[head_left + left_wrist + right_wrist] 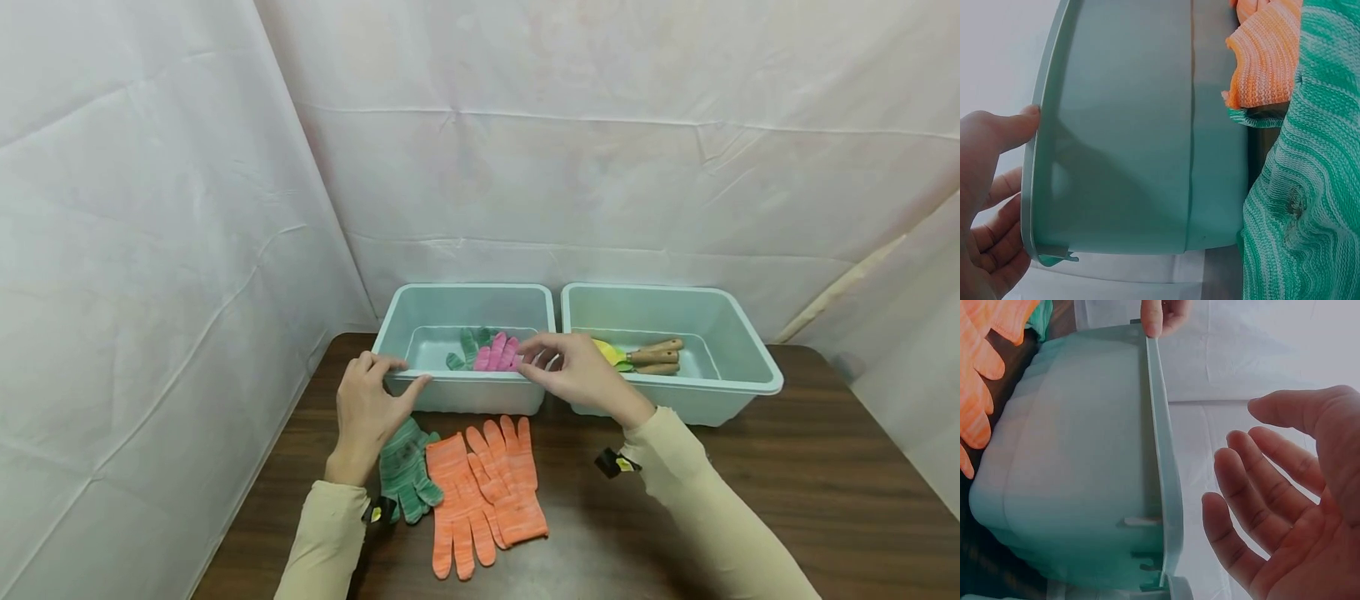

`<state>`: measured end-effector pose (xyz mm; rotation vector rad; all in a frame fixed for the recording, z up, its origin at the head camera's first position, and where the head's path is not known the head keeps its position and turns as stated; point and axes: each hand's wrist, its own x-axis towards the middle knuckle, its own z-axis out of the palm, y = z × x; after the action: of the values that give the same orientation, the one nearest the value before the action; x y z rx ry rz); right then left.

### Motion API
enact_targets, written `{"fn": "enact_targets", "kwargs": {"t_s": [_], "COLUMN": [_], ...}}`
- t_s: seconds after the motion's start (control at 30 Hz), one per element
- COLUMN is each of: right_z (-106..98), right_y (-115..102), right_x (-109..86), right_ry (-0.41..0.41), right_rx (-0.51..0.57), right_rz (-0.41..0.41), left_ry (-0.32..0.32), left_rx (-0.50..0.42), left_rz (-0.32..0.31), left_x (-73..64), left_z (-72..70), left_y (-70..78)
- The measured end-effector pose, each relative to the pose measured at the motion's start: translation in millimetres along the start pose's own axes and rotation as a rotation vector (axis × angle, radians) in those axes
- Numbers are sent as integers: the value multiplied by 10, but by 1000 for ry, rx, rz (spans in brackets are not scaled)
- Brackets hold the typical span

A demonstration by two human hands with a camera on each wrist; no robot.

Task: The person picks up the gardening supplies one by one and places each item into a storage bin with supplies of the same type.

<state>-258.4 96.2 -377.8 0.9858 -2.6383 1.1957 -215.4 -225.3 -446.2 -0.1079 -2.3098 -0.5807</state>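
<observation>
My left hand [369,408] grips the front left corner of the left pale green bin [472,389]. Its thumb [1030,115] lies on the rim, and its other fingers reach behind it. My right hand [577,371] hovers over the same bin's front right corner, fingers apart and slightly bent, holding nothing in the right wrist view. Inside that bin are a pink glove [495,353] and a green glove [467,347], partly hidden by the front wall. On the table before it lie orange gloves [457,492] and a green glove [407,471].
To the right stands a second pale green bin [738,386] holding wooden-handled tools [656,356] with a yellow part. Both bins sit toward the back of the dark wooden table [817,467]. White cloth [525,167] hangs behind and at the sides.
</observation>
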Motion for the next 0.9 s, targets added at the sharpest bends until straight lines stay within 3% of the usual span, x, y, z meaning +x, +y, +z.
{"fn": "enact_targets", "kwargs": {"t_s": [0.5,0.9], "right_z": [64,216], "right_y": [-5,51], "right_x": [-145,-204], "right_ry": [-93,-218], "right_rx": [62,4], "right_rz": [-30,-28], "left_ry": [6,11], "left_rx": [-7,-11], "left_rz": [14,17], "left_x": [6,5], "left_z": [-8,-10], "left_y": [12,4]}}
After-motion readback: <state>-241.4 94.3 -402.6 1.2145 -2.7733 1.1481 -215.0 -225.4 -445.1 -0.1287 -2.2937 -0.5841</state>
